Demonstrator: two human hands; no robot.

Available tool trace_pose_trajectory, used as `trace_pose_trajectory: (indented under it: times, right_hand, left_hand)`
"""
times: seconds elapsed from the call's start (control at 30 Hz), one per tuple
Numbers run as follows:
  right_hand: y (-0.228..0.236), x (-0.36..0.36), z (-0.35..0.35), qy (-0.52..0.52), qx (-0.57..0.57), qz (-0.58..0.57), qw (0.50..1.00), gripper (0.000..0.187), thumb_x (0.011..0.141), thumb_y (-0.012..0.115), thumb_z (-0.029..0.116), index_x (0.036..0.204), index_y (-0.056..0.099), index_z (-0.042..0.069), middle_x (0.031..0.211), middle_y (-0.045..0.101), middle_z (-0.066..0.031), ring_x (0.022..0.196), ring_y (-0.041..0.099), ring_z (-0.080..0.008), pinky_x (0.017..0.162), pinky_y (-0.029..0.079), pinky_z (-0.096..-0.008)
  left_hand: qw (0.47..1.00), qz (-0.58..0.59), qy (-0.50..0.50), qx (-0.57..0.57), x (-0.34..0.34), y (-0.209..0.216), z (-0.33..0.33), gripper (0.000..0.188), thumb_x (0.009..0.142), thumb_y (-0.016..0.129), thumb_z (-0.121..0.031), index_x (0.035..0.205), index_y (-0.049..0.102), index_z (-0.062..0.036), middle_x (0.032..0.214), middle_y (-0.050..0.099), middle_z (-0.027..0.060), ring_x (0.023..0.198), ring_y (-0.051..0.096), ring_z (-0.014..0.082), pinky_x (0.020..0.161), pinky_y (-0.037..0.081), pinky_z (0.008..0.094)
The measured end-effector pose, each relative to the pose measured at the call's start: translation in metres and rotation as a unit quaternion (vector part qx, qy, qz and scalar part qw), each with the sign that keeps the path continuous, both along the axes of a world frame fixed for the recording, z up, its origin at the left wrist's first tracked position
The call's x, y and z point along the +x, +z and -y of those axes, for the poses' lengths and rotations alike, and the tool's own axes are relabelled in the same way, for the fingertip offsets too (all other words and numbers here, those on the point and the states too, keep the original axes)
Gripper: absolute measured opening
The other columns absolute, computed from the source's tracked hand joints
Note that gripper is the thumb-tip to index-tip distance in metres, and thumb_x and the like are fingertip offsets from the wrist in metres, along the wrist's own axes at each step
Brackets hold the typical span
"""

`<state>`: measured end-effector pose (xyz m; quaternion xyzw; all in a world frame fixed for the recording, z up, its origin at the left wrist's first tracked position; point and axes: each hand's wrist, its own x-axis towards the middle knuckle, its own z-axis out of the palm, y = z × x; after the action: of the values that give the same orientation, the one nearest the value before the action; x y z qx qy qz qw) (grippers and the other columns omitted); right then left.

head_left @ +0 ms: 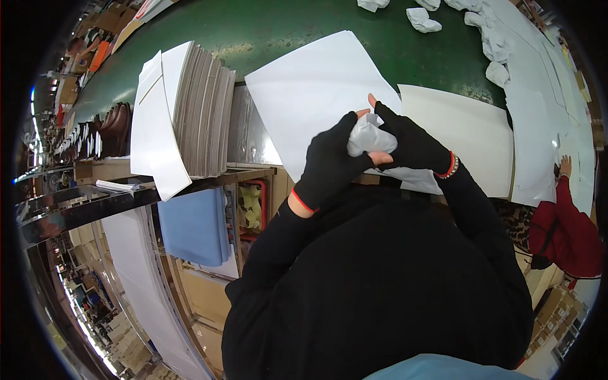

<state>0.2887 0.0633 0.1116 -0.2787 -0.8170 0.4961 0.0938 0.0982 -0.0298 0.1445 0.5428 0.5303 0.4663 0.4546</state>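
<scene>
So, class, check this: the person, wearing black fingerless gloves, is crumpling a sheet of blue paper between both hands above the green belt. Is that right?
Not quite: the crumpled paper is white, not blue. The head view shows it held between the left hand and right hand, both in black fingerless gloves, above the green belt.

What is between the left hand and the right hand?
A crumpled white paper ball sits between the left hand and right hand, pressed by both, in the head view.
</scene>
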Motion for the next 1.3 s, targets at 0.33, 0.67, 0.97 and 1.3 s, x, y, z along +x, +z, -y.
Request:
trace_pose_trajectory:
  times: [0.33, 0.67, 0.97, 1.3]
  right_hand:
    - [0.057, 0.006, -0.009, 0.028, -0.197, 0.154, 0.968, 0.06, 0.056, 0.085, 0.023, 0.109, 0.065, 0.001, 0.089, 0.069, -0.0093, 0.084, 0.064, -0.0181, 0.082, 0.047, -0.029]
    - [0.074, 0.004, -0.014, 0.012, -0.193, 0.156, 0.969, 0.063, 0.051, 0.089, 0.028, 0.103, 0.067, 0.0, 0.107, 0.063, -0.0115, 0.098, 0.061, -0.0206, 0.083, 0.047, -0.0312]
    - [0.038, 0.012, -0.026, 0.002, -0.088, -0.095, 0.992, 0.053, 0.057, 0.082, 0.003, 0.107, 0.063, 0.003, 0.095, 0.063, -0.004, 0.089, 0.058, -0.0149, 0.08, 0.048, -0.0301]
    - [0.024, 0.005, 0.018, -0.219, -0.177, -0.261, 0.923, 0.05, 0.094, 0.053, 0.029, 0.135, 0.046, 0.001, 0.115, 0.058, -0.006, 0.103, 0.052, -0.0121, 0.09, 0.042, -0.0258]
  left_hand:
    - [0.993, 0.07, 0.076, -0.057, -0.032, -0.01, -0.008, 0.031, 0.074, 0.077, -0.018, 0.095, 0.065, 0.0001, 0.079, 0.067, 0.0057, 0.069, 0.062, 0.0107, 0.063, 0.048, 0.0247]
    - [0.969, 0.216, 0.073, -0.092, -0.045, -0.045, 0.003, 0.052, 0.079, 0.07, -0.04, 0.106, 0.06, 0.0044, 0.089, 0.064, 0.0081, 0.08, 0.06, 0.0148, 0.07, 0.048, 0.0271]
    - [0.95, 0.307, 0.044, -0.039, -0.03, -0.015, 0.006, 0.049, 0.078, 0.07, -0.029, 0.11, 0.058, 0.0063, 0.098, 0.065, 0.0125, 0.086, 0.063, 0.0181, 0.075, 0.05, 0.0296]
    - [0.989, 0.063, 0.132, 0.012, -0.014, 0.004, 0.001, 0.041, 0.071, 0.08, -0.015, 0.103, 0.062, 0.0042, 0.084, 0.068, 0.0096, 0.071, 0.065, 0.0143, 0.064, 0.052, 0.0266]
